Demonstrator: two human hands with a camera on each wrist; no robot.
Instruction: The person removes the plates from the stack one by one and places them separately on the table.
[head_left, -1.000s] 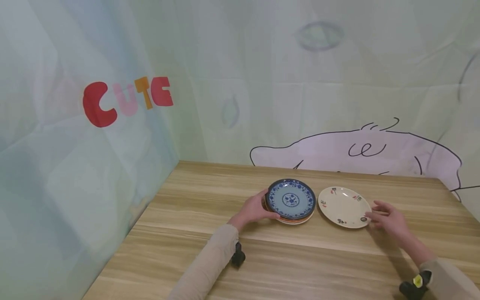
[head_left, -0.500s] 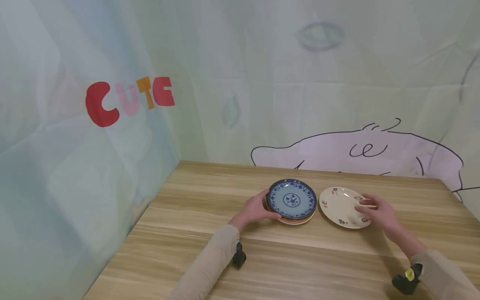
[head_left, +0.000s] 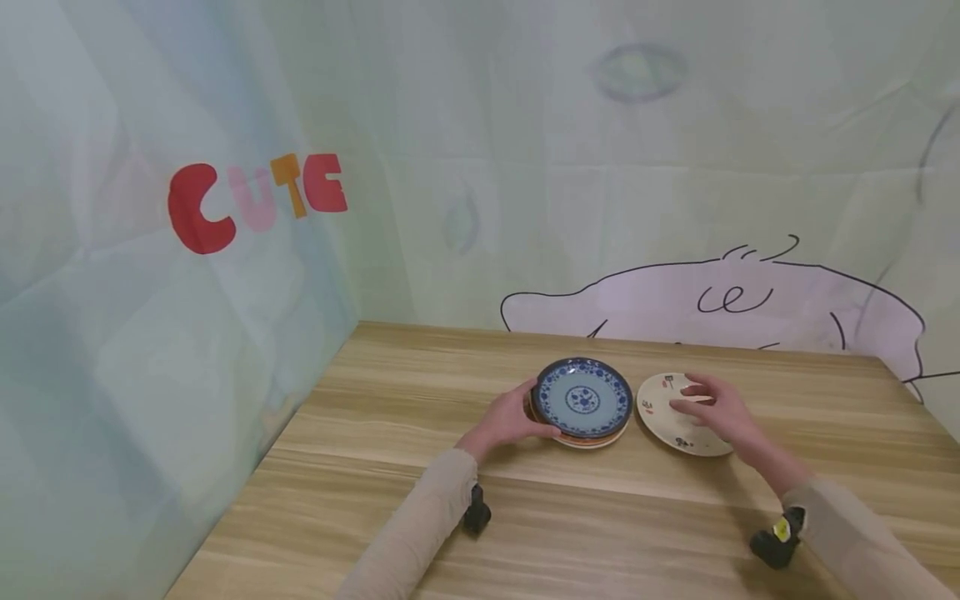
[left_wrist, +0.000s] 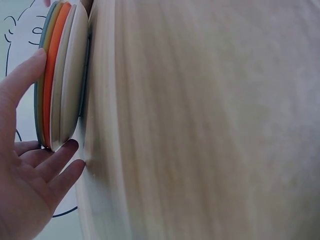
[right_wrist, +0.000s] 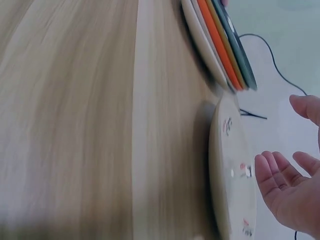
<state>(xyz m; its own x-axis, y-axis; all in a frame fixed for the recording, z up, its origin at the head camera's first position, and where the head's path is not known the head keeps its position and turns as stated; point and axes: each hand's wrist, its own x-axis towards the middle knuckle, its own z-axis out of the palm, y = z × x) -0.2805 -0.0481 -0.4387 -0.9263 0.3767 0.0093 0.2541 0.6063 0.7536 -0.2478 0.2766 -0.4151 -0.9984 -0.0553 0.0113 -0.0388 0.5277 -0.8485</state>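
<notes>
A stack of plates (left_wrist: pixel 63 80) stands on the table, topped by a blue-patterned plate (head_left: pixel 582 398); orange and cream rims show beneath it. My left hand (head_left: pixel 508 419) holds the stack at its left side, with the thumb at the near edge and the fingers round the far side. To the right of the stack lies a cream plate (head_left: pixel 662 417) with small printed pictures along its border. Above that plate hovers my right hand (head_left: pixel 718 412), fingers spread and loosely bent. In the right wrist view a gap shows between its fingers (right_wrist: pixel 280 172) and the plate's face.
The wooden table (head_left: pixel 570 533) runs up to a fabric backdrop (head_left: pixel 450 167) at the back and left. Red, pink and orange letters (head_left: pixel 201 208) decorate the left side. Each wrist wears a black camera mount (head_left: pixel 477 511).
My right hand has moved left from the cream plate's right edge to over its face. The left hand and the stack stay in place.
</notes>
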